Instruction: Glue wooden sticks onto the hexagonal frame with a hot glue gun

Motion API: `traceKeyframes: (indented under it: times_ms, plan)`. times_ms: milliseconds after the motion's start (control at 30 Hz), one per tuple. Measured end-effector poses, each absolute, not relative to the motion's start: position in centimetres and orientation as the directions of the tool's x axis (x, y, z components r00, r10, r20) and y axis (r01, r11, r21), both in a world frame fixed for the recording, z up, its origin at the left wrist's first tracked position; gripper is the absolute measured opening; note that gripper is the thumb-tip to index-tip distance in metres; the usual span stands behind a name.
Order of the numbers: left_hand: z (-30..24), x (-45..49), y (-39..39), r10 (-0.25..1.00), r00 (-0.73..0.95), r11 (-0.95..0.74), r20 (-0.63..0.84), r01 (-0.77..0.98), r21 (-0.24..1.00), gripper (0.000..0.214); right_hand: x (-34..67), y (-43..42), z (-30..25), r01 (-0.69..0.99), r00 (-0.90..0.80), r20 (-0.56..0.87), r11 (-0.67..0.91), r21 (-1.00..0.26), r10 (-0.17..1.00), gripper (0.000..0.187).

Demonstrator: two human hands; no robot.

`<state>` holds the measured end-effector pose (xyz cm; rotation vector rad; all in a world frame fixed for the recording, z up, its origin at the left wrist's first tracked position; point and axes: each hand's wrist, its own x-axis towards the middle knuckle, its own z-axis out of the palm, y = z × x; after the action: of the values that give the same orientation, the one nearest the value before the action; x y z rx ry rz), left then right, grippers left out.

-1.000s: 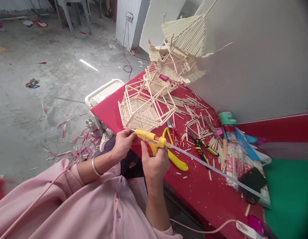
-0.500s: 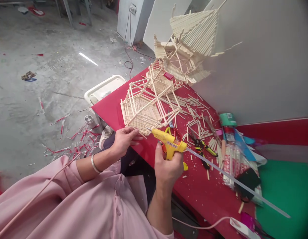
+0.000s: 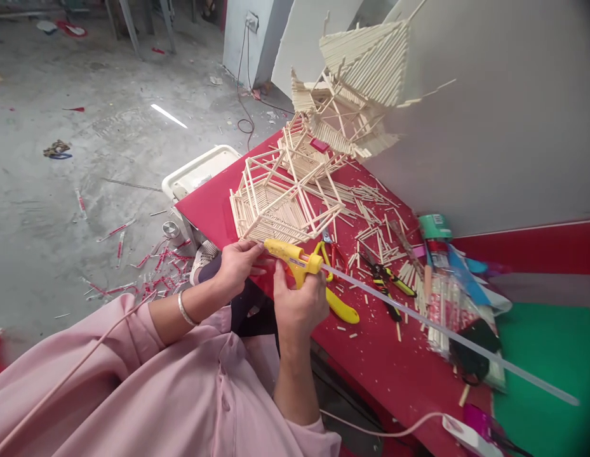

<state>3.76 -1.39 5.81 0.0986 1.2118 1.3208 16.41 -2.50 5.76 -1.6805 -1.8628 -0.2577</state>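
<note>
My right hand (image 3: 299, 304) is wrapped round the handle of a yellow hot glue gun (image 3: 295, 259). A long translucent glue stick (image 3: 418, 318) runs out of its back. The gun's tip meets the fingertips of my left hand (image 3: 237, 266), which pinch a thin wooden stick, now mostly hidden by fingers and gun. Just beyond both hands stands an open frame of pale wooden sticks (image 3: 288, 197) with a slatted base, on a red table (image 3: 204, 203). Whether the pinched stick touches this frame, I cannot tell.
Behind stands a taller stick model with slatted roofs (image 3: 371, 60). Loose sticks (image 3: 371, 197), yellow-handled scissors (image 3: 340, 304) and black-and-yellow pliers (image 3: 390, 285) lie to the right. Farther right are a plastic bag (image 3: 444, 304) and a green sheet (image 3: 547, 368). A power strip (image 3: 470, 435) lies near the front.
My right hand has moved left with the glue gun, bringing its tip to my left fingertips. The yellow scissor handle has come into view behind it. My left hand has barely moved.
</note>
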Motion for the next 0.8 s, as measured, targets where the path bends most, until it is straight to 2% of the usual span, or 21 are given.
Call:
traceKeyframes:
  times_ms: [200, 800]
  plan:
    - [6.0, 3.9, -1.3, 0.768, -0.22, 0.327, -0.602, -0.674, 0.663, 0.011, 14.8, -1.9, 6.0, 0.965, -0.093, 0.543, 0.209, -0.155, 0.835, 0.031]
    - [5.9, 3.8, -1.2, 0.763, -0.212, 0.328, -0.611, -0.687, 0.648, 0.009, 14.9, -1.5, 5.6, 0.974, -0.127, 0.501, 0.202, -0.098, 0.856, 0.029]
